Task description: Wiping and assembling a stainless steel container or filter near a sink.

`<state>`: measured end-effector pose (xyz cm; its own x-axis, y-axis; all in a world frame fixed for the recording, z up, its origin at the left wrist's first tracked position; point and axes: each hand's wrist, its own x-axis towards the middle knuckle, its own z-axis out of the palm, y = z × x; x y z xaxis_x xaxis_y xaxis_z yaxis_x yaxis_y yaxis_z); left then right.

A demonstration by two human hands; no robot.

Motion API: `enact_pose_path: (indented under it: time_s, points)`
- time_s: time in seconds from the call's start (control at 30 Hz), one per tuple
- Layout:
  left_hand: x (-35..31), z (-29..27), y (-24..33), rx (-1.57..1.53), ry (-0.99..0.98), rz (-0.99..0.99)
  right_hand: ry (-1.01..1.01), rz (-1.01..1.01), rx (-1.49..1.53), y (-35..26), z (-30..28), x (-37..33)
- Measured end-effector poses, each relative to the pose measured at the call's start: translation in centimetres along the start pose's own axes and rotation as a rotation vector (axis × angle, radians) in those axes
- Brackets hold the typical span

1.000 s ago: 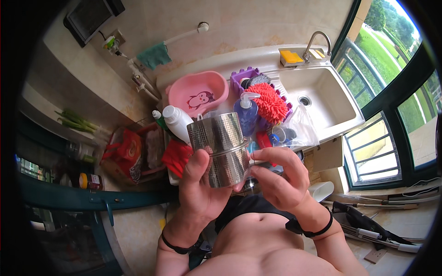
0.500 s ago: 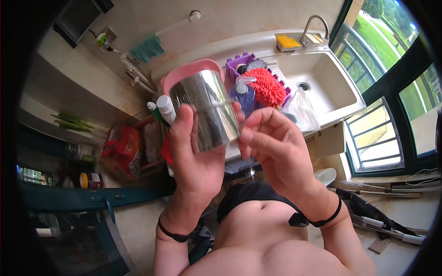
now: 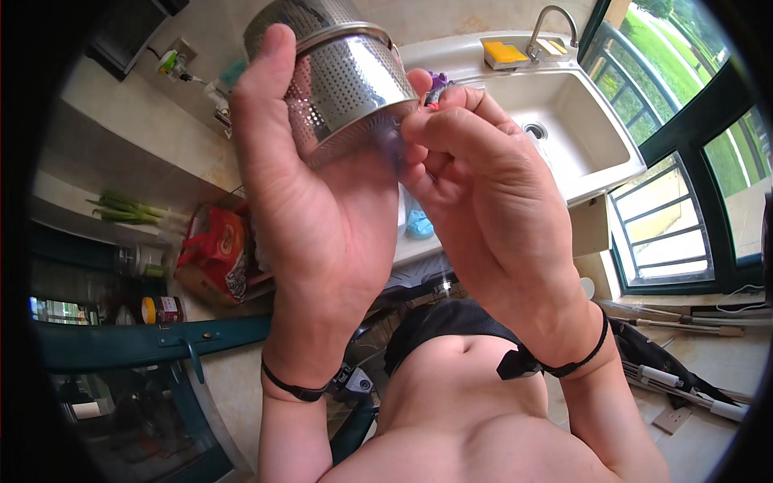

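Observation:
A shiny perforated metal cylinder (image 3: 354, 84) is held up and tilted at the upper middle of the view. A raised ring runs around it, and rows of small holes cover its wall. My left hand (image 3: 330, 225) grips it from below, thumb up along its left side and the fingers mostly hidden behind it. My right hand (image 3: 503, 181) is at the cylinder's lower right edge, thumb and forefinger pinched together. What lies between those fingertips is hidden. A bluish blur shows beside the right thumb.
Beyond my hands stands a white sink (image 3: 600, 121) with a curved faucet (image 3: 555, 18) and a yellow sponge (image 3: 505, 54). A red bag (image 3: 221, 249) and green onions (image 3: 125, 209) are at the left. A barred window (image 3: 660, 233) is on the right.
Both hands have lifted the cylinder up and toward the left, nearer to view. Its holes now show plainly, and it hides the pink basin. The right fingers remain at its edge.

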<state>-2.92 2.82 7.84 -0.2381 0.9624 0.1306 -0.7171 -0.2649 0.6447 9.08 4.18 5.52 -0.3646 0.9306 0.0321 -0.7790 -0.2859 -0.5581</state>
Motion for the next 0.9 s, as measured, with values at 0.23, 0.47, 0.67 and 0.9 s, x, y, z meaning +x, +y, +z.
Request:
enact_pose_path:
  time_s: [0.23,0.47,0.67,0.9]
  points:
    - [0.1,0.2,0.1,-0.018,-0.05,0.01,0.015,-0.068,-0.049,-0.2,0.2,-0.1]
    - [-0.1,-0.8,0.8,-0.131,-0.098,-0.18,-0.025,-0.129,-0.075,0.1,-0.2,-0.4]
    - [-0.1,-1.6,1.1,-0.175,-0.151,-0.324,-0.041,-0.134,-0.166,-0.2,-0.5,-0.9]
    - [-0.4,-1.0,0.8,-0.184,-0.127,-0.356,0.0,-0.189,-0.353,-0.6,-0.2,-1.3]
